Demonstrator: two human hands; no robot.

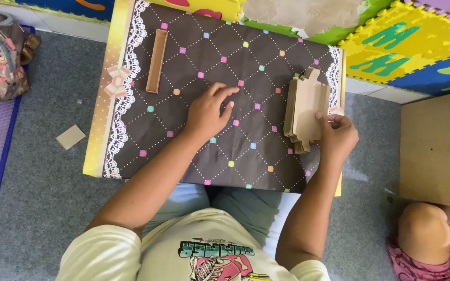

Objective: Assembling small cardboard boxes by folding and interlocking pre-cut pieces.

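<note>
Patterned board [209,78], cardboard stack [306,106], cardboard strip [157,61]

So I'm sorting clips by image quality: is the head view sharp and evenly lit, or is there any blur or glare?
Head view: soft, even light, no glare on the dark patterned board; left hand, right hand and the cardboard stack are sharp, shadows faint; edges bow slightly from the wide lens.

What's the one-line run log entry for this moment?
left hand: flat on dark patterned board | right hand: gripping cardboard stack | cardboard strip: untouched
</note>
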